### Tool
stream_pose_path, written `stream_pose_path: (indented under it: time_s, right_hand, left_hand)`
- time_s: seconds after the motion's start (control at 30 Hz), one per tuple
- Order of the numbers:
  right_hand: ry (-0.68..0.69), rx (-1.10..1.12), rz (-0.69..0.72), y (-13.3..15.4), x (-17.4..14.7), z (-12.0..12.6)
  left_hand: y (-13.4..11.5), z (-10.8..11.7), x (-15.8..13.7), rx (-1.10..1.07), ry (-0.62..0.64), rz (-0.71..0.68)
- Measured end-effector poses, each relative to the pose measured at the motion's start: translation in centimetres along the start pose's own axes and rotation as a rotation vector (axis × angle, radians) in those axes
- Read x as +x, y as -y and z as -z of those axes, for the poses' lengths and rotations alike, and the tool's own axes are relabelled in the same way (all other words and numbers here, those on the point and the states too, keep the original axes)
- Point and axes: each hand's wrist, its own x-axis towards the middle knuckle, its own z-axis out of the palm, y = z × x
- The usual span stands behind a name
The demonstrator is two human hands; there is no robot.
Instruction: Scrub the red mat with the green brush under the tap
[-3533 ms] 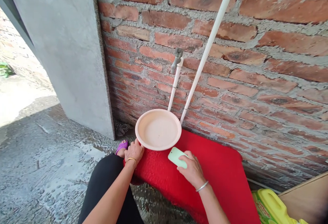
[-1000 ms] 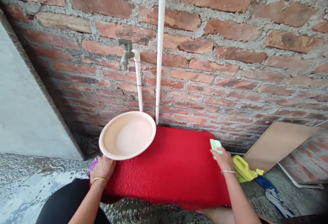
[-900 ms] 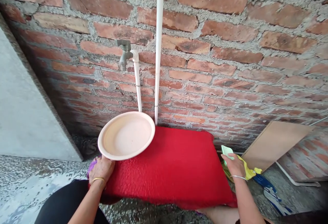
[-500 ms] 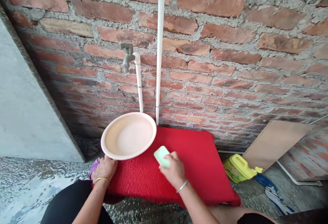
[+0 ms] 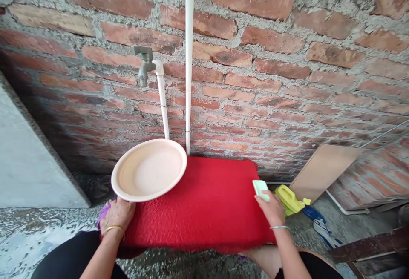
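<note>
A red cloth [image 5: 204,202] is spread over a low bench or table, its near-left part looking wet. At the cloth's far right side, my right hand [image 5: 271,208] is closed around a pale green block that looks like a bar of soap [image 5: 260,189]. My left hand [image 5: 118,216] grips the cloth's left edge, its fingertips partly hidden near the basin's rim. The cream plastic basin [image 5: 150,170] stands on the cloth's back left corner and looks tilted in view.
Behind is a brick wall [image 5: 271,83] with a tap [image 5: 143,64] and a white pipe [image 5: 189,57]. A yellow jug [image 5: 289,200], a board [image 5: 322,170] and blue-and-white flip-flops [image 5: 324,228] lie to the right. A grey slab [image 5: 32,159] leans left. The floor is wet there.
My right hand has moved right with the soap bar, from the middle of the cloth to its right side. My left hand stays at the left edge. The view has shifted right.
</note>
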Motion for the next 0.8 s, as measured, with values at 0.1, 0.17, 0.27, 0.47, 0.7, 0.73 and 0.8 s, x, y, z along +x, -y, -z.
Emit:
stream_pose_path:
  time_s: [0.1, 0.17, 0.27, 0.47, 0.7, 0.73, 0.8]
  right_hand:
    - [-0.047, -0.031, -0.170, -3.3, 1.2, 2.3]
    - [-0.061, -0.013, -0.194, -2.8, 0.6, 2.2]
    - [-0.039, 0.085, 0.003, 2.2, -3.3, -1.0]
    - [0.188, 0.164, 0.718, 15.3, -16.3, -10.0]
    - [0.127, 0.048, 0.630, 10.3, -13.5, -8.1]
    - [0.097, 0.037, 0.541, 7.7, -11.8, -6.8]
    - [0.036, 0.009, 0.331, 2.1, -8.4, -3.8]
  left_hand:
    - [-0.4, 0.4, -0.2, 0.020, 0.027, 0.015]
    - [-0.7, 0.6, -0.2, 0.032, 0.048, 0.022]
    - [-1.0, 0.8, -0.3, 0.047, 0.058, 0.024]
    - [-1.8, 1.7, -1.1, 0.084, 0.078, 0.018]
    - [-2.2, 1.8, -1.3, 0.060, 0.066, 0.036]
    - [-2.1, 1.7, -1.3, 0.056, 0.058, 0.037]
    - [-2.0, 1.4, -1.1, 0.055, 0.049, 0.040]
